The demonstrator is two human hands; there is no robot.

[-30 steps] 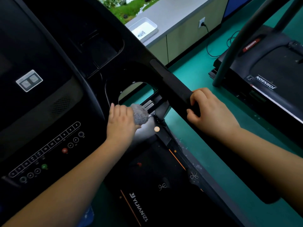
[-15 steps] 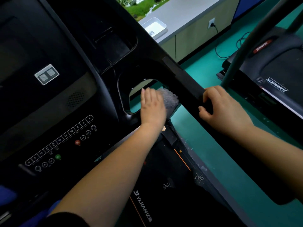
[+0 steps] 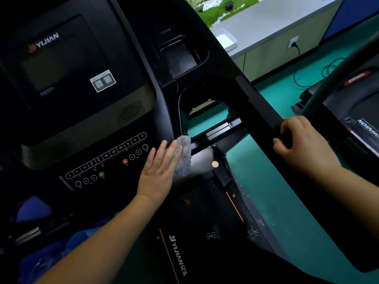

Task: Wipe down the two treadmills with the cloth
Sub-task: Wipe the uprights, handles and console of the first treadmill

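Observation:
A black YIJIAN treadmill fills the view, its console with button rows at the left and its belt deck below. My left hand lies flat, fingers spread, pressing a grey fuzzy cloth against the console's right lower edge, beside the oval opening. My right hand is wrapped around the black padded handrail that runs diagonally across the right side. A second treadmill, marked JOHNSON, stands at the far right behind a grey upright tube.
The floor is teal. A grey counter with a white tray runs along the back, with a wall socket and cable below. A cup holder recess sits in the console top. Blue fabric shows at the lower left.
My left hand with the cloth has slid down and left, from the right rim of the oval opening to the console's lower edge. My right hand stays on the handrail.

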